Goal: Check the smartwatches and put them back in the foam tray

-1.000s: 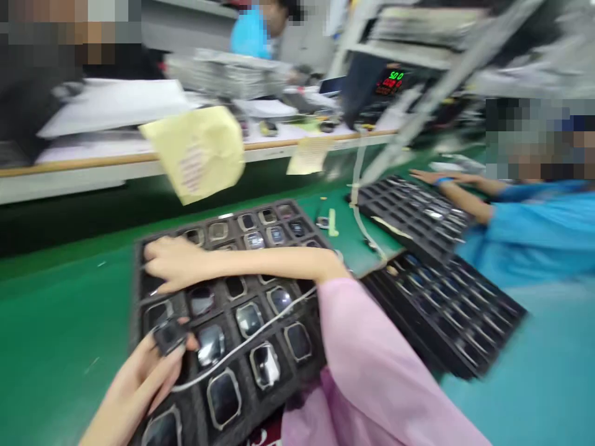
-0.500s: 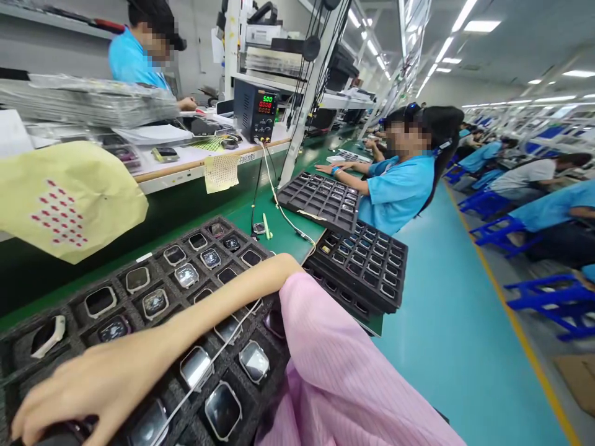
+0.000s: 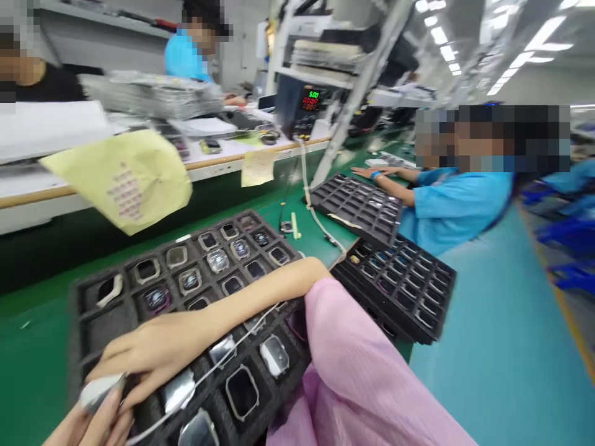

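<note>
A silvery smartwatch case [image 3: 103, 391] without a strap is pinched between my two hands above the near left part of a black foam tray [image 3: 77, 328]. My left hand [image 3: 95, 427] grips it from below at the lower left edge, fingers closed. Reaching across the tray from the right, my right hand [image 3: 146, 353] curls its fingers round the watch's far side; part of the grip is hidden. Several square watch cases, such as a dark-screened one [image 3: 242, 392], lie in the tray's compartments. A white cable [image 3: 216, 365] crosses the tray under my forearm and runs toward my left hand.
Stacked trays of watches [image 3: 400, 285] stand on the green bench to the right. A power supply [image 3: 297, 105] sits on the shelf, where a yellow sheet [image 3: 149, 179] hangs. A co-worker in blue [image 3: 458, 207] works at the right; others are behind the shelf.
The view has swung left, so the tray appears further right. My left hand and the silvery watch have come into view. My right hand has risen from the compartment with its fingers at the watch.
</note>
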Tool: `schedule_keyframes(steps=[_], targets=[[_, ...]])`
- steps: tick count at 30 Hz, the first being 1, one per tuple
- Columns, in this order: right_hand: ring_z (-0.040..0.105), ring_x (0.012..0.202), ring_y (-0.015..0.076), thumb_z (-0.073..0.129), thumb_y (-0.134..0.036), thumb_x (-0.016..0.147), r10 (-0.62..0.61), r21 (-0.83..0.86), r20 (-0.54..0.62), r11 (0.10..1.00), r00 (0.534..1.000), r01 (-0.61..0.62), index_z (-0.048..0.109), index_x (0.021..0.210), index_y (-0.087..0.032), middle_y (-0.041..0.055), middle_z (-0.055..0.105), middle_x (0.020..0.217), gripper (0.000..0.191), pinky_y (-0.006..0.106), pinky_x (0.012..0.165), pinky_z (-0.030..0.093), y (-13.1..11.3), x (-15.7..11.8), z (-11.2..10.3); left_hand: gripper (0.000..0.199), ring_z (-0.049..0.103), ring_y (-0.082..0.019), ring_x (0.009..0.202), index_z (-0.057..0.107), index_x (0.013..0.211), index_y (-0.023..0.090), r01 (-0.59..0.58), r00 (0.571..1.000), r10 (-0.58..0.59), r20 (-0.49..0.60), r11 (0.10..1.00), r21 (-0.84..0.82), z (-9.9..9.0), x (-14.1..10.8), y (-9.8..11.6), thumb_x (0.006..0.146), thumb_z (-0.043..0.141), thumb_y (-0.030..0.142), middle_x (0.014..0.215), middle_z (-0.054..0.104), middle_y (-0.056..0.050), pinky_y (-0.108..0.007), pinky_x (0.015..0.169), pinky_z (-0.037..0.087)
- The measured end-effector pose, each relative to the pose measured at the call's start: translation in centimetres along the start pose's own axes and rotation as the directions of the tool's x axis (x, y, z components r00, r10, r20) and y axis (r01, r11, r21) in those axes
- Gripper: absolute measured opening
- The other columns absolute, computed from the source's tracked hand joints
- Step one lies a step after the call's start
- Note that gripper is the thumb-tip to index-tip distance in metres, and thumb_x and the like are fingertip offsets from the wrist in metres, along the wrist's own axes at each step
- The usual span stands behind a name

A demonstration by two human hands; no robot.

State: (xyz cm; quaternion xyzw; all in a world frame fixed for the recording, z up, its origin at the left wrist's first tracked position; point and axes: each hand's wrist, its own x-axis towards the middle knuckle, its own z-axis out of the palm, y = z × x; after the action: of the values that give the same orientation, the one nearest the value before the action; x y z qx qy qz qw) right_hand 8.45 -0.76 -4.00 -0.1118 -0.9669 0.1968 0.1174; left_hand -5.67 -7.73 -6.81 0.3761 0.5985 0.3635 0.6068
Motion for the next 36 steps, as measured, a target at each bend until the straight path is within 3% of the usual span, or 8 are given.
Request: schedule_keyframes(steps=[3, 5, 7, 11, 15, 19, 26, 36], targets=[[0.058, 0.11, 0.0202, 0.054, -0.021, 0.093, -0.009, 0.097, -0.088, 0.995, 0.996, 0.018, 0.055, 0.12, 0.004, 0.0177, 0.062, 0.116, 0.036, 0.022, 0.095, 0.044, -0.2, -0.7, -0.1, 0.054, 0.059, -0.01, 0.064, 0.058, 0.098, 0.019, 0.04, 0.999, -0.043, -0.026, 0.991, -0.126, -1.8, -2.5, -0.9, 0.062, 0.082, 0.052, 0.072, 0.059, 0.003, -0.016, 0.056, 0.051], [0.06, 0.106, 0.0208, 0.059, -0.021, 0.09, -0.006, 0.147, -0.119, 0.989, 0.993, 0.024, 0.056, 0.117, 0.0, 0.0159, 0.064, 0.112, 0.034, 0.026, 0.096, 0.046, 0.1, -0.9, -0.3, 0.046, 0.039, -0.003, 0.042, 0.056, 0.095, 0.017, -0.023, 0.998, 0.031, 0.052, 0.989, -0.148, -1.8, -2.8, -0.9, 0.072, 0.075, 0.051, 0.052, 0.042, 0.009, -0.011, 0.039, 0.032], [0.062, 0.103, 0.0219, 0.061, -0.023, 0.089, 0.019, 0.155, -0.14, 0.988, 0.99, 0.003, 0.056, 0.117, -0.004, 0.0152, 0.065, 0.11, 0.034, 0.031, 0.093, 0.05, 0.7, -0.7, -0.5, 0.04, 0.028, -0.002, 0.038, 0.053, 0.092, 0.015, -0.089, 0.988, 0.107, 0.111, 0.984, -0.152, -1.7, -2.2, -0.6, 0.08, 0.068, 0.05, 0.048, 0.034, 0.011, -0.012, 0.037, 0.022], [0.063, 0.101, 0.0242, 0.06, -0.022, 0.088, 0.038, 0.108, -0.126, 0.994, 0.991, -0.024, 0.058, 0.116, -0.011, 0.0146, 0.064, 0.112, 0.029, 0.038, 0.086, 0.055, 1.2, 0.1, -0.9, 0.036, 0.029, -0.003, 0.038, 0.05, 0.092, 0.015, -0.176, 0.969, 0.202, 0.144, 0.969, -0.173, -2.1, -0.8, -0.1, 0.083, 0.065, 0.046, 0.049, 0.039, 0.011, -0.015, 0.038, 0.024], [0.063, 0.096, 0.0254, 0.061, -0.02, 0.086, 0.011, 0.078, -0.093, 0.997, 0.996, -0.004, 0.059, 0.113, -0.012, 0.0143, 0.064, 0.107, 0.029, 0.041, 0.081, 0.056, 0.9, 0.4, -1.0, 0.034, 0.03, -0.003, 0.037, 0.05, 0.089, 0.014, -0.21, 0.961, 0.237, 0.142, 0.961, -0.179, -2.2, -1.1, 0.3, 0.083, 0.065, 0.044, 0.05, 0.04, 0.01, -0.017, 0.037, 0.022], [0.063, 0.094, 0.0256, 0.061, -0.02, 0.086, 0.04, 0.079, -0.135, 0.996, 0.99, -0.03, 0.057, 0.117, -0.012, 0.0147, 0.063, 0.106, 0.032, 0.042, 0.08, 0.056, 0.9, 0.2, -0.4, 0.038, 0.03, -0.003, 0.036, 0.053, 0.095, 0.012, -0.213, 0.96, 0.238, 0.148, 0.963, -0.164, -2.3, -1.2, 0.5, 0.083, 0.065, 0.045, 0.05, 0.04, 0.01, -0.018, 0.037, 0.022], [0.064, 0.091, 0.0218, 0.064, -0.022, 0.084, 0.048, 0.241, -0.207, 0.97, 0.977, 0.003, 0.057, 0.118, -0.015, 0.0113, 0.064, 0.102, 0.035, 0.037, 0.08, 0.056, 1.5, 0.1, 0.8, 0.039, 0.028, -0.002, 0.035, 0.052, 0.095, 0.013, -0.196, 0.957, 0.234, 0.169, 0.956, -0.217, -2.5, -1.3, 0.3, 0.081, 0.066, 0.047, 0.051, 0.037, 0.01, -0.018, 0.036, 0.019], [0.065, 0.09, 0.0229, 0.067, -0.027, 0.084, 0.046, 0.206, -0.241, 0.978, 0.97, 0.005, 0.056, 0.12, -0.014, 0.0114, 0.068, 0.1, 0.039, 0.039, 0.08, 0.054, 1.5, -0.4, 1.0, 0.04, 0.026, -0.002, 0.037, 0.052, 0.095, 0.013, -0.176, 0.956, 0.219, 0.198, 0.961, -0.212, -2.6, -1.2, 0.3, 0.081, 0.067, 0.047, 0.051, 0.036, 0.011, -0.017, 0.035, 0.019]])
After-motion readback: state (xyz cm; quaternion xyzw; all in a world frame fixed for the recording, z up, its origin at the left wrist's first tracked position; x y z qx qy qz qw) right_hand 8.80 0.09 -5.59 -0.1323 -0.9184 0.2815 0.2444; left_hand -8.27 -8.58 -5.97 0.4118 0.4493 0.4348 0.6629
